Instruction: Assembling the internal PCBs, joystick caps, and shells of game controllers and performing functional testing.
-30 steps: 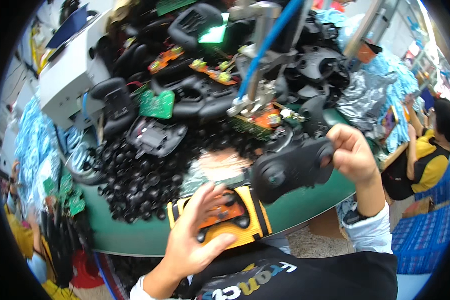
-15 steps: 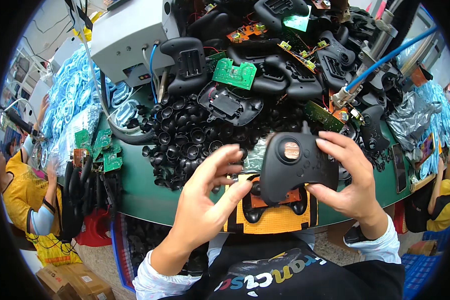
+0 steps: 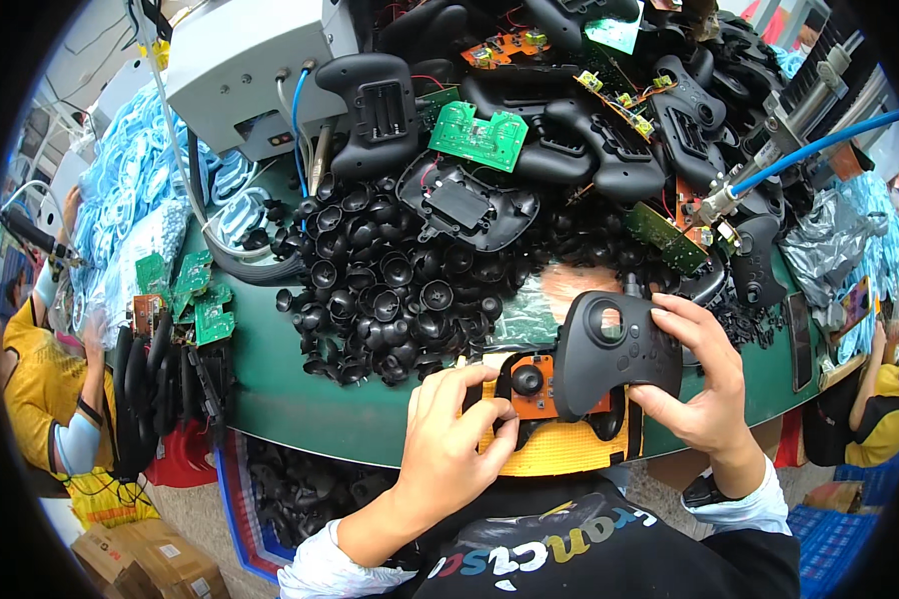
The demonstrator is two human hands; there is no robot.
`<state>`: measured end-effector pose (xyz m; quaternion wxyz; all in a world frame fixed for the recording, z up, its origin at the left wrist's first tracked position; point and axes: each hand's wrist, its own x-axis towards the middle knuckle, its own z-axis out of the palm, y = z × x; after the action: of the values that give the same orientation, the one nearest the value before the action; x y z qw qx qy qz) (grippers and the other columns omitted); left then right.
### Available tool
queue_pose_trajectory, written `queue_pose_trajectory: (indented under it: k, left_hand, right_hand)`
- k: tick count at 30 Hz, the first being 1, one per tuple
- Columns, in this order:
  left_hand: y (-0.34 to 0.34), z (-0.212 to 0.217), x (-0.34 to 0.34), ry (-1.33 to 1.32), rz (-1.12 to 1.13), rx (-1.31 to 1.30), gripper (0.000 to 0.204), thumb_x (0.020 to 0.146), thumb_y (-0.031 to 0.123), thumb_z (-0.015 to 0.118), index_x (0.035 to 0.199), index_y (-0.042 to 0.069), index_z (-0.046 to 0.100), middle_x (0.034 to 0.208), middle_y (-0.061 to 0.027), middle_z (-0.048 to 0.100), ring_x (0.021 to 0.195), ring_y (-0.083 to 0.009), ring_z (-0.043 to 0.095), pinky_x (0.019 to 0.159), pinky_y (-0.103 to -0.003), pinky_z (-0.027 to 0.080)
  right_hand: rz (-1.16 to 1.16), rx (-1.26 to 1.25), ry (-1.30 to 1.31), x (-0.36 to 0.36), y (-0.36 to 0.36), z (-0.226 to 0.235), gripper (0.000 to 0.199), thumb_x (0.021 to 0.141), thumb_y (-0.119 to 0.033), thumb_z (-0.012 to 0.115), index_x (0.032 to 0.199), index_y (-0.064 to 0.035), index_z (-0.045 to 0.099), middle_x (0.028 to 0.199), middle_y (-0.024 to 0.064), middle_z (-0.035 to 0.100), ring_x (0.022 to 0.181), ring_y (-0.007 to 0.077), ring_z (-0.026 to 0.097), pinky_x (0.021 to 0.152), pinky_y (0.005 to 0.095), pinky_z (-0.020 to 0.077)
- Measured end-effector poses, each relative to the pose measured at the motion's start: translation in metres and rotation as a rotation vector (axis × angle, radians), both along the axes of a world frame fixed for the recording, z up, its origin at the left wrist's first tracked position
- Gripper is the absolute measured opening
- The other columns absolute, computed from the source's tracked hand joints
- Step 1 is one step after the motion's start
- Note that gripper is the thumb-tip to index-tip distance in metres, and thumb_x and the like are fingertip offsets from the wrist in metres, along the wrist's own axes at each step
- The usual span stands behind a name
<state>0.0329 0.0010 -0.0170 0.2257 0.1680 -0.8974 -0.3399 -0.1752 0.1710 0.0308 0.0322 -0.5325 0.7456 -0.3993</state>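
Note:
A black front shell of a game controller (image 3: pixel 634 371), with round thumbstick openings and small button holes, is held up at its right side by my right hand (image 3: pixel 711 399). My thumb is below it and my fingers on its upper edge. Partly beneath the shell, the controller's lower half (image 3: pixel 603 424) lies on a yellow textured mat (image 3: pixel 559 459). Its orange circuit board (image 3: pixel 535 403) carries a black thumbstick (image 3: pixel 526 379). My left hand (image 3: pixel 451 429) is closed at the left grip of that half, fingers bent, partly hiding it.
Black thumbstick caps (image 3: pixel 370 290) are heaped on the green table (image 3: pixel 280 399). Behind are piled controller shells (image 3: pixel 380 115), a green circuit board (image 3: pixel 477 135) and a grey machine box (image 3: pixel 240 75). A metal tool with a blue hose (image 3: pixel 809 150) reaches in at right; a phone (image 3: pixel 799 339) lies below.
My left hand has come down from beside the shell to the left grip of the lower half. The front shell has shifted slightly right, uncovering more of the orange board and its thumbstick.

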Motion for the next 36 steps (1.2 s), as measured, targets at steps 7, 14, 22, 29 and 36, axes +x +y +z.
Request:
queue_pose_trajectory:
  k: [7,14,22,29,36]
  left_hand:
    - [-0.009,0.014,-0.002,0.06,0.04,0.304,0.04,0.079,0.005,0.074,0.116,0.002,0.061,0.118,-0.0152,0.062,0.108,-0.0276,0.06,0.089,-0.037,0.048]
    - [-0.004,0.009,-0.016,-0.062,-0.069,0.265,0.064,0.076,0.015,0.083,0.132,0.0,0.053,0.132,-0.0188,0.053,0.12,-0.0318,0.055,0.097,-0.039,0.048]
    - [-0.002,0.01,-0.019,-0.128,-0.06,0.273,0.061,0.076,0.014,0.083,0.129,0.0,0.055,0.13,-0.0157,0.055,0.119,-0.0312,0.054,0.097,-0.038,0.046]
    - [0.009,0.006,-0.011,0.012,-0.075,0.138,0.079,0.069,0.008,0.086,0.135,-0.001,0.043,0.125,-0.018,0.05,0.111,-0.031,0.053,0.092,-0.038,0.047]
    - [0.033,0.037,-0.002,0.106,-0.097,0.356,0.041,0.073,0.003,0.082,0.111,-0.002,0.067,0.109,-0.0172,0.068,0.1,-0.028,0.067,0.087,-0.035,0.053]
  right_hand:
    - [0.07,0.064,0.105,0.022,0.001,-0.015,0.065,0.063,-0.021,0.087,0.121,-0.0032,0.064,0.126,0.0224,0.059,0.107,0.0377,0.063,0.092,0.0422,0.0526]
    - [0.037,0.164,0.117,0.038,-0.004,-0.031,0.063,0.067,-0.024,0.086,0.124,-0.0065,0.063,0.131,0.0189,0.057,0.117,0.0356,0.06,0.094,0.0455,0.0512]
    - [0.075,0.281,0.128,0.028,-0.002,-0.022,0.06,0.07,-0.033,0.084,0.123,-0.0101,0.065,0.136,0.0169,0.055,0.121,0.0368,0.056,0.098,0.0468,0.0477]
    - [0.115,0.053,-0.159,0.037,-0.005,-0.03,0.066,0.071,-0.017,0.086,0.128,-0.003,0.056,0.126,0.0183,0.055,0.111,0.0363,0.057,0.095,0.0438,0.0477]
    - [0.241,-0.04,-0.332,0.056,0.008,-0.015,0.049,0.078,-0.011,0.081,0.122,0.0008,0.063,0.114,0.0172,0.061,0.104,0.0304,0.063,0.088,0.0368,0.0516]
